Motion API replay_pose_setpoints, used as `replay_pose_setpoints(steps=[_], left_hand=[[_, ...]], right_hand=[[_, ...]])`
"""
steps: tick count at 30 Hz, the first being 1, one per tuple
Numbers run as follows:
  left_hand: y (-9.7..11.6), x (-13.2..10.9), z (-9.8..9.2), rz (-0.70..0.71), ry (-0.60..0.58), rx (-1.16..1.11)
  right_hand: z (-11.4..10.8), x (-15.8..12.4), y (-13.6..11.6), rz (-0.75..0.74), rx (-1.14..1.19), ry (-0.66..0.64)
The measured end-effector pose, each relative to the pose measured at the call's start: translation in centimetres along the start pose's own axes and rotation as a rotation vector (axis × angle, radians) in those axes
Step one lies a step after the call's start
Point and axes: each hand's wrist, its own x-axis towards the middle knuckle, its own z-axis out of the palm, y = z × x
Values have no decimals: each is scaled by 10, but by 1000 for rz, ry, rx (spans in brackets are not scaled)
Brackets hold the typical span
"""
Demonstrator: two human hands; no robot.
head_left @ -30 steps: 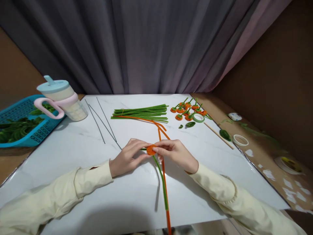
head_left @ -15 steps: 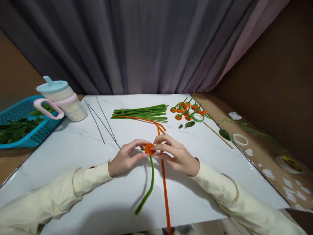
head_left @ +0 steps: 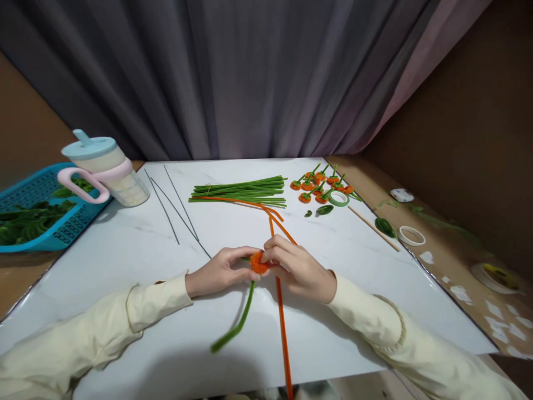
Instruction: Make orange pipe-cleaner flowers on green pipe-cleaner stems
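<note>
Between my hands is a round orange fuzzy flower with a green fuzzy stem hanging down toward the lower left. My left hand pinches the flower from its left side. The fingers of my right hand press on its right side and front. Beneath my right hand runs a long orange fuzzy strip that reaches past the table's front edge. A bundle of green fuzzy stems lies beyond my hands, with orange strips across its near side.
Small orange flowers lie at the back right near a green tape roll, a wooden stick and a white ring. Thin wires lie left of centre. A cup and blue basket stand at the left.
Both hands and the flower have moved slightly nearer and the flower a little right. The stem's free end has swung left and up. My right fingers have closed in more on the flower.
</note>
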Motion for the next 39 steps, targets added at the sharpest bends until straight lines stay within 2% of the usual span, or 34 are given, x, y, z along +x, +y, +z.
replay_pose_setpoints(steps=[7,11,16,20,28,31,34,37,39], left_hand=[[2,0,2,-50,35,-49],[1,-1,1,-131,60,-73],[2,0,1,-131,92,-60],[3,1,2,-133,76,-40],[2,-1,1,-185,77,-43],[3,-1,1,-188,65,-57],[4,1,0,-184,64,-144],[4,4,-2,-254,91,-356],[4,6,-4,-314,76,-497]], right_hand=[[2,1,-2,-28,3,-24],[3,2,-6,-84,-152,17],[7,2,-9,-100,-333,4],[8,3,-8,-69,-295,-55],[8,1,-6,-51,-171,-32],[7,2,-4,90,81,-23],[1,6,-1,407,406,1],[-6,12,4,720,762,-61],[-9,13,7,799,968,-109]])
